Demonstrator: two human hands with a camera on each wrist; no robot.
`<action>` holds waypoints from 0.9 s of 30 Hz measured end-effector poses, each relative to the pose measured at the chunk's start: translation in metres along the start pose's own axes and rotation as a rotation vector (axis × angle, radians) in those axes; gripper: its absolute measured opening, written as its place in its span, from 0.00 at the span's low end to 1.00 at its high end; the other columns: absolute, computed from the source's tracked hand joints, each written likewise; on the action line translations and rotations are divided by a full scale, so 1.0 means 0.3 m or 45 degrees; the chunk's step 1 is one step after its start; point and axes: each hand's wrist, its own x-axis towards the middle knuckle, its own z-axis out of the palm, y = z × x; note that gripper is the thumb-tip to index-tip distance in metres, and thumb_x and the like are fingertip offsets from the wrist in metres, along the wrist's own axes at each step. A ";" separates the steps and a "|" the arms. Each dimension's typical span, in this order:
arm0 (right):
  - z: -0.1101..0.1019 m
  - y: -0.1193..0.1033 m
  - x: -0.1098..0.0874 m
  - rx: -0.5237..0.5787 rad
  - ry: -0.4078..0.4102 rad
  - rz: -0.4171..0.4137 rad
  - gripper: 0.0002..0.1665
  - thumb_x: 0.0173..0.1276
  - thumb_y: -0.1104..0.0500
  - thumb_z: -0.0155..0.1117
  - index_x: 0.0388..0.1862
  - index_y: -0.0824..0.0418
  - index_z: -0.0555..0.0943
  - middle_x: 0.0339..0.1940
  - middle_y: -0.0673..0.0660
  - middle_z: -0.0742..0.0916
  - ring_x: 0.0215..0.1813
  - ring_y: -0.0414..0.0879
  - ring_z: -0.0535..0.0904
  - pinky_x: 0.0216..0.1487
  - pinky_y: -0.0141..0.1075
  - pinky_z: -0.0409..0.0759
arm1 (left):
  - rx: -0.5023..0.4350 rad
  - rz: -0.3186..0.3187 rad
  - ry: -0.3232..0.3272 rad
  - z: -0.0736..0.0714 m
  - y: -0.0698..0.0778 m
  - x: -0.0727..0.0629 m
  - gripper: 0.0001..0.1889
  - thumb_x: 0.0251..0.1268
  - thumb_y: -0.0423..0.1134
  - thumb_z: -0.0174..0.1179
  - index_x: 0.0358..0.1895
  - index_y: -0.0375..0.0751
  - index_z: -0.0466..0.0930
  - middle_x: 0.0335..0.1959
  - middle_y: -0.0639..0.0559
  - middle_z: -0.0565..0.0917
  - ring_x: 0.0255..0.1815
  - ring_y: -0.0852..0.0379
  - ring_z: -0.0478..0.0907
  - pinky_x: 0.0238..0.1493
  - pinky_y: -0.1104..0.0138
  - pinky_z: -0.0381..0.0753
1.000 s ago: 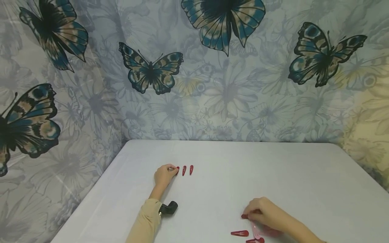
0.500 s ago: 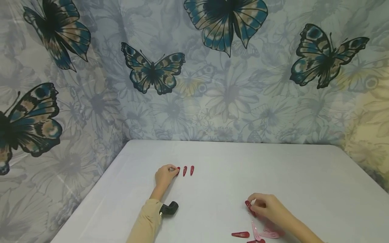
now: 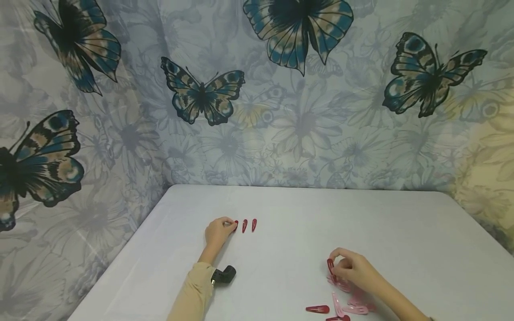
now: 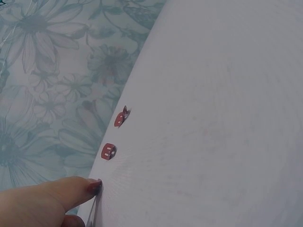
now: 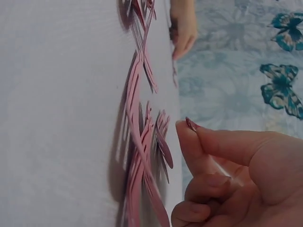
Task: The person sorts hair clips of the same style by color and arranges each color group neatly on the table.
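Note:
At the end of a short row, my left hand (image 3: 218,232) pinches a red snap hair clip (image 3: 236,225) on the table. Two more red hair clips (image 3: 249,225) lie to its right, side by side and narrow end toward me. My right hand (image 3: 355,268) pinches another red hair clip (image 3: 331,265) between thumb and forefinger, above a loose pile of pink hair clips (image 3: 343,285). In the right wrist view the pink clips (image 5: 137,156) lie crossed over one another, and only the tip of the held clip (image 5: 191,124) shows past the fingertips.
Two red clips (image 3: 317,309) lie left of the pile near the front, one partly under a pink clip. A black wrist camera (image 3: 224,274) sticks out from the left sleeve. The white table (image 3: 341,214) meets a butterfly-patterned cloth (image 3: 305,133) at the back.
My right hand has lifted a red clip from the pile, moved slightly away from me and turned the clip more upright, uncovering pink clips. The left hand stays at its clip.

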 end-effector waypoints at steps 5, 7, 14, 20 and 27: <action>-0.006 0.011 0.005 -0.030 -0.018 -0.009 0.08 0.60 0.69 0.58 0.38 0.63 0.71 0.17 0.48 0.80 0.16 0.33 0.65 0.15 0.29 0.62 | -0.011 -0.036 -0.040 0.015 -0.004 -0.008 0.07 0.49 0.43 0.65 0.24 0.45 0.82 0.10 0.59 0.68 0.14 0.60 0.60 0.20 0.66 0.60; -0.015 0.008 0.010 -0.058 -0.013 -0.022 0.08 0.60 0.69 0.57 0.38 0.63 0.71 0.16 0.48 0.80 0.16 0.33 0.66 0.16 0.29 0.64 | -0.008 -0.029 -0.039 0.017 -0.003 -0.008 0.07 0.49 0.43 0.65 0.24 0.44 0.82 0.09 0.59 0.68 0.14 0.60 0.60 0.19 0.66 0.60; -0.057 -0.006 0.071 -0.107 -0.039 0.049 0.09 0.60 0.68 0.58 0.40 0.63 0.71 0.14 0.50 0.78 0.16 0.34 0.64 0.19 0.30 0.63 | 0.027 -0.017 0.014 0.006 0.007 0.002 0.06 0.48 0.43 0.65 0.24 0.45 0.82 0.12 0.59 0.72 0.17 0.59 0.64 0.25 0.63 0.65; -0.078 -0.021 0.136 -0.186 -0.021 0.079 0.09 0.59 0.69 0.58 0.39 0.64 0.71 0.14 0.50 0.78 0.18 0.39 0.69 0.20 0.31 0.63 | 0.019 -0.013 -0.001 0.001 0.012 0.004 0.07 0.48 0.43 0.65 0.24 0.45 0.82 0.13 0.58 0.73 0.17 0.59 0.64 0.25 0.63 0.65; -0.077 -0.042 0.209 -0.258 0.037 0.037 0.10 0.59 0.71 0.57 0.39 0.64 0.71 0.14 0.52 0.79 0.21 0.50 0.74 0.25 0.34 0.66 | 0.009 -0.011 0.001 -0.003 0.016 -0.006 0.06 0.49 0.42 0.65 0.24 0.44 0.82 0.11 0.59 0.70 0.15 0.60 0.62 0.22 0.64 0.63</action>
